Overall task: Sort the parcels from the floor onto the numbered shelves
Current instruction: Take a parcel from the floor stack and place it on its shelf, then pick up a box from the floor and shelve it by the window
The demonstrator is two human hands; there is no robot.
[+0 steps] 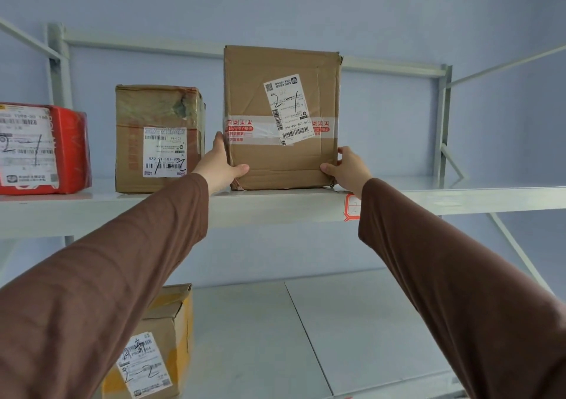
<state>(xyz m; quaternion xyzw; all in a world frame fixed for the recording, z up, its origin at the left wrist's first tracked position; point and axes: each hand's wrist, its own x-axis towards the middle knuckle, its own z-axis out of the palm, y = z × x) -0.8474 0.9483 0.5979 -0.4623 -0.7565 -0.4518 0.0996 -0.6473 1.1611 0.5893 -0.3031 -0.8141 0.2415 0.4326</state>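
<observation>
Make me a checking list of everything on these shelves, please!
Surface: upper shelf, grey metal, with a red-edged tag on its front.
Job's things: tall brown box marked 2-1, upright on the shelf beside a smaller brown box and a red parcel; yellow-taped box marked 2-2 on the lower shelf.
Clutter: nothing seen.
Hands: left hand and right hand hold the tall box's lower sides.
Cables: nothing seen.
Surroundings: pale blue wall.

On the upper shelf (275,205) we see three parcels in a row: the plastic-wrapped parcel (43,149) at the left end, the small carton (157,138) beside it, and the tall carton (281,116) mid-shelf at the front edge. On the lower shelf (352,331), a taped carton (159,346) sits left.
</observation>
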